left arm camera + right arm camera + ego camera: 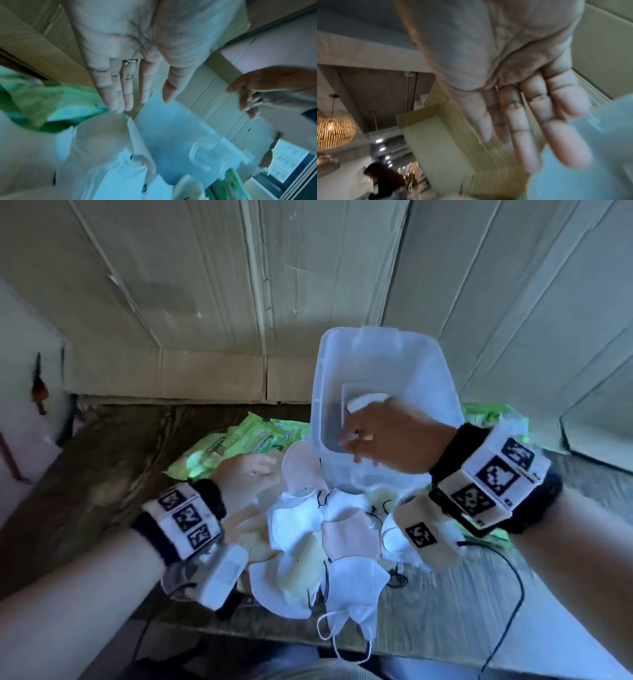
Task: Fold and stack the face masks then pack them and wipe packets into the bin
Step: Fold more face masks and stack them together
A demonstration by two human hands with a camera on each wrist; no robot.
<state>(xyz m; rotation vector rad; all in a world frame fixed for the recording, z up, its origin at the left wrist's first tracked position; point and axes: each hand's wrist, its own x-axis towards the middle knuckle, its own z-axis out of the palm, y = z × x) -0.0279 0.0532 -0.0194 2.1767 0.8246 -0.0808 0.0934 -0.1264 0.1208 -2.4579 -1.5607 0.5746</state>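
Several masks (329, 542), white, pink and yellow, lie heaped at the near table (445, 611) edge. Left hand (246, 474) hovers flat over the pile's left side, fingers straight and together, holding nothing. Right hand (387, 436) reaches above the clear bin (342, 364), fingers extended; whether it touches the white mask (363, 400) inside is unclear. Green wipe packets (246, 440) lie beside and behind the bin.
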